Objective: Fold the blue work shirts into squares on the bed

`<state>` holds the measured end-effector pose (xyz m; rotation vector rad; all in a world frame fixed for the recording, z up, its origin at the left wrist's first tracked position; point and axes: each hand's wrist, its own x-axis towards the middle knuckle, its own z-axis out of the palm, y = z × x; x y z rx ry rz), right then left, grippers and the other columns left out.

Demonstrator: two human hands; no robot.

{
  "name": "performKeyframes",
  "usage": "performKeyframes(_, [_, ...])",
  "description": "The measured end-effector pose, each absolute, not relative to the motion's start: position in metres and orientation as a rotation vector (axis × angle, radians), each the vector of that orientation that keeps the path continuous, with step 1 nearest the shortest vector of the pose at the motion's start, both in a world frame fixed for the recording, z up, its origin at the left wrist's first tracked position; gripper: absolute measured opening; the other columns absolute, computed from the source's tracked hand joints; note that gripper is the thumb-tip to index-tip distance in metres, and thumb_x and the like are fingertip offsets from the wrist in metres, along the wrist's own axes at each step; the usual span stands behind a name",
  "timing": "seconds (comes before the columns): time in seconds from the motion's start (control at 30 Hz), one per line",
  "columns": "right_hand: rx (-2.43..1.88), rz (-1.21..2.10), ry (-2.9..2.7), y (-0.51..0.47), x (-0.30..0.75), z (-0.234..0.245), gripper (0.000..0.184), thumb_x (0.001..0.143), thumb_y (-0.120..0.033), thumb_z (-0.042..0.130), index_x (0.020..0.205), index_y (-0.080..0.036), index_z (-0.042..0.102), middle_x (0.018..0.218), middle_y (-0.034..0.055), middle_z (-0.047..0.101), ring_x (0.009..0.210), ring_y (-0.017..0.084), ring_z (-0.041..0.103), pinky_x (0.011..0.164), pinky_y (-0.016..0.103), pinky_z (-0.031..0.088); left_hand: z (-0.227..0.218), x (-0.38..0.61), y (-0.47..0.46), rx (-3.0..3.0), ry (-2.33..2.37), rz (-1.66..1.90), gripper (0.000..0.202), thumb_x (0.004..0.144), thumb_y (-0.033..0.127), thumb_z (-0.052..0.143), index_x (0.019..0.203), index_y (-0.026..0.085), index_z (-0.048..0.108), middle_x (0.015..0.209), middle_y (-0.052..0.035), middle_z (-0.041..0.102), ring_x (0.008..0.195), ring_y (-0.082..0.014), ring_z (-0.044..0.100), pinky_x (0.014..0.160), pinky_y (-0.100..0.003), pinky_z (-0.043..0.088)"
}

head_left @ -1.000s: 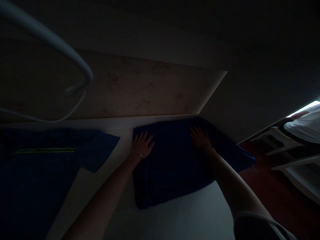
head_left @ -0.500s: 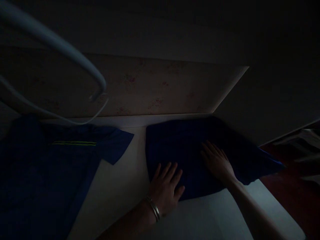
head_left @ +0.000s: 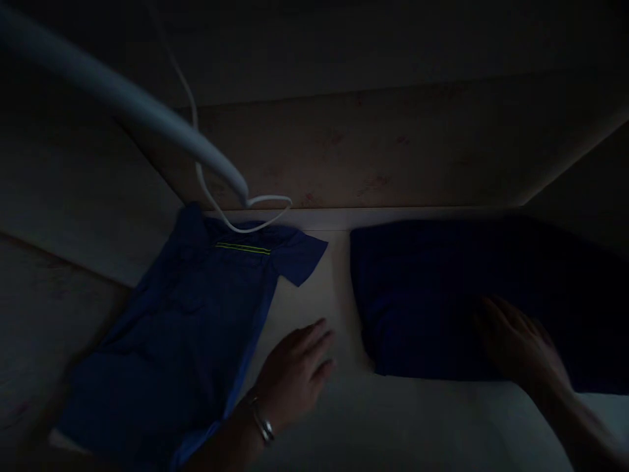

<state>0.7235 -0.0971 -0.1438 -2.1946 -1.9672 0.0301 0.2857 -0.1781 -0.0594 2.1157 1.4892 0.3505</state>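
The scene is very dark. A folded dark blue garment [head_left: 432, 288] lies on the white surface [head_left: 393, 419] at the right. My right hand [head_left: 521, 344] rests flat on its near edge, fingers stretched out. My left hand [head_left: 292, 377], with a metal bracelet on the wrist, hovers over the bare white strip between the two garments, fingers loosely extended and holding nothing. At the left lies a spread blue shirt [head_left: 191, 328] with a thin yellow-green stripe near its collar.
A pale curved tube [head_left: 122, 98] with a thin white cord [head_left: 255, 213] hangs over the shirt's collar. A speckled board [head_left: 393, 157] stands along the back edge of the surface. Dark walls close in on both sides.
My view has swung left. My left hand has come off the folded garment toward the spread shirt. My right hand has slid to the folded garment's near edge.
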Motion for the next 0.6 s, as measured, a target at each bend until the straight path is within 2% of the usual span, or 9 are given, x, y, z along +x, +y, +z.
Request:
performKeyframes(0.07, [-2.052,-0.008,-2.033,-0.093,0.686,-0.131,0.064,0.092,-0.053,0.025,0.151,-0.03,0.033,0.149,0.0143,0.044,0.137,0.035,0.041,0.117,0.057,0.028,-0.06,0.232,-0.183,2.003,1.819,0.418,0.047,0.096,0.047,0.042,0.135,0.028,0.058,0.147,-0.0046,0.052,0.131,-0.0233,0.052,0.114,-0.039,0.039])
performKeyframes(0.13, [-1.915,0.066,-2.085,-0.089,0.642,-0.12,0.059,0.093,-0.048,0.027,0.146,-0.026,0.042,0.144,0.0137,0.051,0.133,0.034,0.045,0.116,0.056,0.032,-0.073,0.185,-0.192,1.927,2.096,0.315,0.053,0.093,0.051,0.043,0.135,0.023,0.058,0.145,-0.0095,0.054,0.132,-0.0266,0.051,0.114,-0.042,0.038])
performKeyframes(0.27, [-1.58,0.454,-2.152,-0.093,0.553,-0.115,0.043,0.095,-0.044,0.037,0.131,-0.032,0.057,0.135,0.0076,0.059,0.127,0.029,0.052,0.112,0.05,0.04,-0.115,0.141,-0.233,1.827,2.248,-0.109,0.068,0.086,0.056,0.05,0.14,0.015,0.054,0.153,-0.0175,0.041,0.139,-0.0349,0.042,0.113,-0.048,0.038])
performKeyframes(0.37, [-1.33,0.974,-2.095,-0.092,0.491,-0.127,0.038,0.094,-0.044,0.046,0.126,-0.029,0.059,0.129,0.0092,0.062,0.113,0.027,0.062,0.1,0.047,0.05,-0.14,0.149,-0.264,1.898,2.259,-0.216,0.061,0.092,0.049,0.044,0.145,0.02,0.048,0.159,-0.0143,0.032,0.144,-0.0384,0.03,0.113,-0.058,0.034])
performKeyframes(0.47, [-1.329,1.473,-1.787,-0.064,0.435,-0.14,0.051,0.086,-0.04,0.062,0.133,-0.022,0.052,0.106,0.0103,0.069,0.085,0.023,0.07,0.075,0.038,0.058,-0.152,0.163,-0.279,1.957,2.327,-0.196,0.052,0.097,0.037,0.035,0.146,0.025,0.046,0.158,-0.0107,0.033,0.145,-0.0383,0.03,0.111,-0.065,0.031])
performKeyframes(0.53, [-1.445,1.555,-1.511,-0.029,0.403,-0.143,0.053,0.083,-0.033,0.066,0.132,-0.019,0.05,0.093,0.0081,0.07,0.075,0.019,0.068,0.066,0.032,0.056,-0.154,0.166,-0.281,1.956,2.347,-0.186,0.051,0.097,0.027,0.031,0.146,0.027,0.044,0.157,-0.0081,0.035,0.144,-0.0364,0.031,0.111,-0.065,0.031])
performKeyframes(0.6, [-1.477,1.49,-1.331,0.006,0.378,-0.144,0.042,0.086,-0.03,0.061,0.126,-0.019,0.052,0.097,0.0082,0.07,0.073,0.017,0.067,0.063,0.028,0.055,-0.153,0.166,-0.281,1.958,2.339,-0.188,0.052,0.096,0.022,0.029,0.146,0.029,0.043,0.156,-0.0052,0.036,0.144,-0.0352,0.032,0.111,-0.065,0.032])
